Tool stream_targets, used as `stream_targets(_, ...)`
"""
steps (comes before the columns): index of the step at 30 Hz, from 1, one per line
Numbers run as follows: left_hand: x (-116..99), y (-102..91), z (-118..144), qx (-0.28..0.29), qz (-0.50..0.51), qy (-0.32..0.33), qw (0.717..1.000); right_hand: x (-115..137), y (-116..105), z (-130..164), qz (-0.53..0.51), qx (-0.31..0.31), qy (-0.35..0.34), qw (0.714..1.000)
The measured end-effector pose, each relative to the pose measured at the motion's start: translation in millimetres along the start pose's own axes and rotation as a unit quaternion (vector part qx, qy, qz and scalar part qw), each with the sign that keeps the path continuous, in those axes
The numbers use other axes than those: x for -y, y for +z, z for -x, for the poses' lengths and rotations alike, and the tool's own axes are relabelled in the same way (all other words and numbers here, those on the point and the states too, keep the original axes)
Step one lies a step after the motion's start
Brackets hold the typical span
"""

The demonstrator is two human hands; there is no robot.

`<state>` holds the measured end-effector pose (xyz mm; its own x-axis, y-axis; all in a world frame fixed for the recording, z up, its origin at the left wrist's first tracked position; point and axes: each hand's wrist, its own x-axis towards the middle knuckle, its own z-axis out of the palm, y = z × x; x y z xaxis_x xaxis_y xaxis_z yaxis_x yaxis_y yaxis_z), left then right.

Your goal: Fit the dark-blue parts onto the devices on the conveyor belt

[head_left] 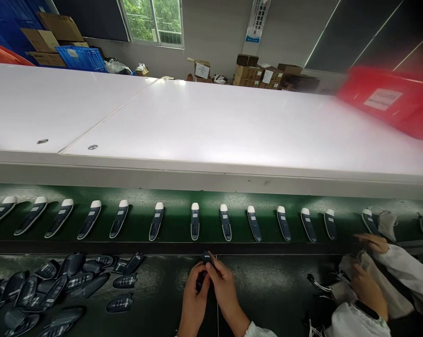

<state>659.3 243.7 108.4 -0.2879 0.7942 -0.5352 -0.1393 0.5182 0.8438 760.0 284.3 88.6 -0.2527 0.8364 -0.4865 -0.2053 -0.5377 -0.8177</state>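
Both my hands meet at the near edge of the dark bench. My left hand point(193, 292) and my right hand point(222, 285) together grip one small dark plastic device point(206, 259), its top end poking out above my fingers. Just beyond it, a long row of dark handheld devices with white tips point(195, 221) lies side by side on the green belt point(176, 199). A heap of dark plastic shell parts point(57, 285) lies on the bench to my left.
A co-worker's hands in white sleeves point(369, 281) handle white cloth at the right. A wide white shelf point(211, 126) spans above the belt, with a red crate point(390, 100) at its right end. Cardboard boxes and a blue crate stand by the far wall.
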Motion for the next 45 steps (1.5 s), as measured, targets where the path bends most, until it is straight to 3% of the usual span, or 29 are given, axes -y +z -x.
stream_targets(3,3.2,-5.2,0.5,0.006,0.011,-0.037,0.999,2.1,-7.8,6.6,0.105,0.071,-0.025,0.992)
stream_targets(8,2.3,-12.3,-0.4,0.063,-0.017,-0.063,0.996,2.5,-21.5,8.6,0.165,0.073,0.011,0.983)
stream_targets(10,1.6,-14.7,-0.9,0.073,-0.009,-0.095,0.993,3.6,-27.5,4.2,0.232,0.097,-0.010,0.968)
stream_targets(12,3.3,-17.4,-1.7,0.075,0.010,-0.118,0.990,5.8,-38.2,-5.2,0.311,0.101,-0.076,0.942)
stream_targets(15,9.8,-22.7,-3.4,0.057,0.059,-0.134,0.987,7.0,-67.1,-31.2,0.426,-0.035,-0.183,0.885)
stream_targets(18,17.5,-28.4,-4.4,0.016,0.101,-0.177,0.979,2.6,-102.3,-63.2,0.568,-0.182,-0.209,0.775)
stream_targets(21,24.0,-32.9,-3.8,-0.030,0.168,-0.223,0.960,-3.5,-125.3,-84.9,0.670,-0.195,-0.185,0.693)
stream_targets(26,31.9,-35.7,-0.7,-0.100,0.255,-0.281,0.920,-1.0,-132.2,-91.3,0.709,-0.179,-0.142,0.668)
stream_targets(31,25.5,-29.2,-0.4,-0.112,0.260,-0.285,0.916,17.3,-137.9,-93.9,0.732,-0.179,-0.084,0.652)
stream_targets(37,4.4,-5.4,-5.2,-0.078,0.310,-0.242,0.916,39.1,-138.5,-81.4,0.734,-0.204,-0.041,0.646)
stream_targets(38,2.2,-0.6,-5.2,-0.076,0.315,-0.239,0.915,39.3,-133.1,-72.6,0.722,-0.213,-0.047,0.657)
stream_targets(39,0.4,4.1,-4.9,-0.077,0.316,-0.234,0.916,37.9,-125.5,-61.4,0.694,-0.211,-0.062,0.686)
stream_targets(40,-1.0,8.5,-4.1,-0.077,0.315,-0.225,0.919,35.1,-115.9,-48.4,0.649,-0.191,-0.085,0.732)
stream_targets(42,-3.2,15.5,-1.7,-0.060,0.308,-0.196,0.929,26.7,-92.5,-19.8,0.517,-0.088,-0.134,0.841)
stream_targets(43,-4.2,17.6,-0.5,-0.041,0.302,-0.179,0.936,22.2,-80.3,-6.1,0.453,-0.022,-0.142,0.880)
stream_targets(45,-6.5,18.0,1.4,0.003,0.287,-0.150,0.946,15.3,-58.3,15.2,0.375,0.057,-0.127,0.916)
